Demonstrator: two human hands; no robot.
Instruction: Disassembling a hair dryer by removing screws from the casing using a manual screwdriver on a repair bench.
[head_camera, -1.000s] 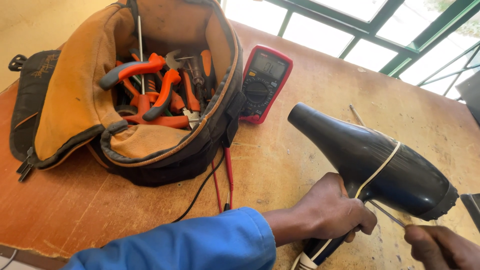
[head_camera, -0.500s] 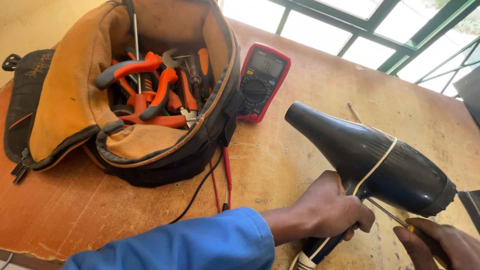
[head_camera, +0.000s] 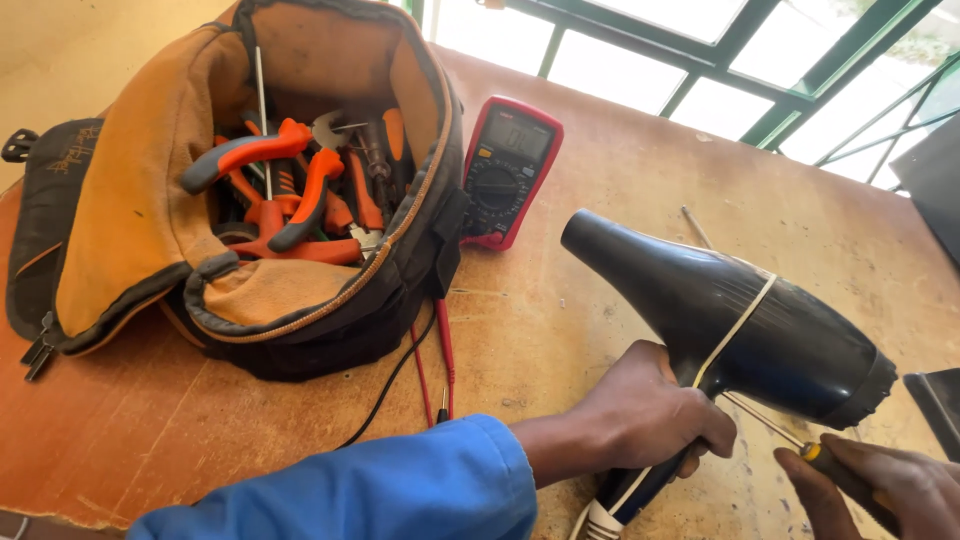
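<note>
The left hand was wrapped tight round the handle of the black hair dryer, which lay on the wooden table, nozzle aimed at the red meter. The right hand was closed on a screwdriver, its tip touching the dryer's body. An open orange tool bag full of pliers sat well apart, far left.

head cam, close, down at workbench
</note>
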